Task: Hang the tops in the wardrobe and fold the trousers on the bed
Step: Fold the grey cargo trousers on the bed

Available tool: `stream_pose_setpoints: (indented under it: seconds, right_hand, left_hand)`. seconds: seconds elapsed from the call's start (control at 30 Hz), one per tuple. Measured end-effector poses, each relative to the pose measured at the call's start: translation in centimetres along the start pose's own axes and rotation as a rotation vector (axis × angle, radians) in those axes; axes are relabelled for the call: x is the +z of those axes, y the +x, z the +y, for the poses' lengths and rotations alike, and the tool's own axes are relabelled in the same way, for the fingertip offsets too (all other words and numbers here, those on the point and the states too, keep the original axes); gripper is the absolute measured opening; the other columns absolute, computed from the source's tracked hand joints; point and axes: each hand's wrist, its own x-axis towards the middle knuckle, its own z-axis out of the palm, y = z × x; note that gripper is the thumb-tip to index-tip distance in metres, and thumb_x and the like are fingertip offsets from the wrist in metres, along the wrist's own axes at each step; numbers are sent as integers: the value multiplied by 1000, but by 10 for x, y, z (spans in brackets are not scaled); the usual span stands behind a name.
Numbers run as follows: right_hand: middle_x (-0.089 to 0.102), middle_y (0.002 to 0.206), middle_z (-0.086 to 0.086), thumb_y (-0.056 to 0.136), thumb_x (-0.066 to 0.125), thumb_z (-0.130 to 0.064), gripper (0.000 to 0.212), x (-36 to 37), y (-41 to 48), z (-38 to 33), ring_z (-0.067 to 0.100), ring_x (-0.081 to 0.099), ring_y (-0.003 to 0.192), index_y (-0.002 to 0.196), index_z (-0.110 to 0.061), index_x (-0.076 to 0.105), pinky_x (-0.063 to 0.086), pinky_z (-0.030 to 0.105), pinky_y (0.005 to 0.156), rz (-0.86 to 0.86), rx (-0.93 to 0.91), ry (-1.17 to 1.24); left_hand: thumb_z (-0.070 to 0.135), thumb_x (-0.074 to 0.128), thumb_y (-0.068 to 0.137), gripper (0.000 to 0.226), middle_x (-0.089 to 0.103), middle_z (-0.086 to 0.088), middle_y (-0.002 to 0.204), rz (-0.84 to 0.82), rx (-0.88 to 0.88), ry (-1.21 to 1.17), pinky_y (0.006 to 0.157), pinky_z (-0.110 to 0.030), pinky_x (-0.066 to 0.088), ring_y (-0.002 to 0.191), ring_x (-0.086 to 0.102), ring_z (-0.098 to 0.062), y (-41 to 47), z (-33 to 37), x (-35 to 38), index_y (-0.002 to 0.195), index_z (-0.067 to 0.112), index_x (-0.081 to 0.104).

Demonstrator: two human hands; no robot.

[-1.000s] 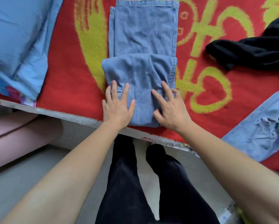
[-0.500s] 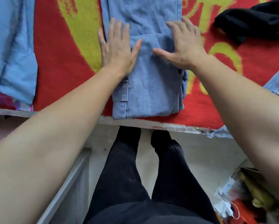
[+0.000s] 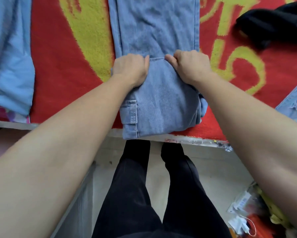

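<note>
Light blue jeans [image 3: 154,31] lie lengthwise on the red and yellow blanket [image 3: 58,66] of the bed, their near part folded over into a thick stack at the bed's front edge. My left hand [image 3: 129,68] grips the left end of the fold's far hem, fingers curled under the cloth. On the right end of the same hem my right hand [image 3: 189,65] is curled in the same way. A black garment [image 3: 273,26] lies crumpled at the far right. Ripped light jeans [image 3: 295,103] show at the right edge.
A pale blue pillow or sheet [image 3: 8,48] covers the bed's left side. The bed's front edge [image 3: 195,140] runs across the middle. Below it are my black-trousered legs [image 3: 144,194] on a pale floor, with clutter and a cable [image 3: 247,220] at the lower right.
My hands were flat on the jeans, then slid up the cloth. Now both have curled shut around the far hem of the folded part.
</note>
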Motion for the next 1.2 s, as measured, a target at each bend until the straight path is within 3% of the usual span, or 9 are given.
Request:
stream_pose_setpoints:
  seconds: [0.17, 0.4, 0.5, 0.6, 0.67, 0.77, 0.93, 1.1, 1.2]
  right_hand:
    - [62, 119, 19, 102, 35, -55, 50, 4, 4, -3, 39, 58, 109, 118, -13, 56, 40, 45, 77, 136, 104, 26]
    - [50, 141, 23, 99, 50, -27, 37, -13, -103, 2, 41, 48, 132, 127, -5, 62, 39, 50, 107, 551, -174, 202]
    - [32, 155, 27, 91, 56, -41, 69, 8, -153, 7, 42, 30, 146, 146, 0, 45, 27, 56, 116, 327, -362, 120]
    - [9, 163, 27, 77, 57, -60, 105, 32, -171, 7, 44, 6, 151, 158, -6, 19, 12, 64, 119, 13, -401, -80]
    - [4, 163, 26, 76, 66, -50, 106, 43, -164, 4, 45, 3, 151, 159, -10, 13, 12, 65, 118, -48, -348, -150]
    - [15, 162, 26, 78, 70, -23, 95, 45, -150, -1, 46, 17, 149, 158, -12, 21, 30, 60, 112, -30, -299, -146]
    - [56, 138, 15, 70, 76, -25, 75, 15, -152, 3, 41, 54, 113, 140, -14, 53, 52, 50, 86, 14, -307, 43]
    - [68, 110, 3, 73, 69, -45, 61, -66, -158, 1, 32, 63, 97, 129, -26, 56, 53, 38, 78, -269, -297, 74]
    - [67, 74, -1, 65, 74, -39, 38, -116, -149, 3, 11, 64, 61, 99, -28, 61, 45, 24, 50, -495, -241, 135]
  left_hand:
    - [42, 26, 105, 48, 67, -24, 106, 138, 66, 63, 68, -41, 33, 99, 62, -43, 18, 1, -2, 112, 8, 60]
    - [20, 53, 90, 23, 61, -15, 113, 624, 138, -291, 93, -44, 38, 106, 57, -33, -84, 11, -21, 105, 9, 65]
    - [36, 61, 83, 45, 55, -21, 130, 402, 273, -220, 104, -54, 35, 123, 50, -39, -140, 17, -2, 120, 10, 63]
    - [78, 61, 66, 111, 15, -23, 160, 10, 308, 10, 115, -65, 9, 148, 9, -43, -166, 18, 25, 154, 18, 27]
    - [65, 75, 61, 124, 0, -23, 162, -57, 320, 124, 114, -68, 6, 148, -2, -46, -160, 17, 36, 157, 21, 10]
    - [34, 80, 61, 118, 4, -22, 162, -55, 282, 136, 115, -66, 11, 148, 2, -46, -146, 19, 39, 157, 23, 10]
    - [30, 76, 68, 101, 16, -14, 162, -152, 278, -45, 117, -51, 22, 148, 16, -35, -149, 15, 14, 154, 25, 23]
    - [33, 75, 69, 87, 62, -12, 125, -378, 211, -292, 90, -34, 46, 115, 58, -32, -159, 18, -54, 143, 22, 33]
    - [29, 80, 69, 73, 61, -4, 123, -578, 195, -416, 85, -28, 44, 107, 58, -21, -153, 13, -93, 133, 18, 45]
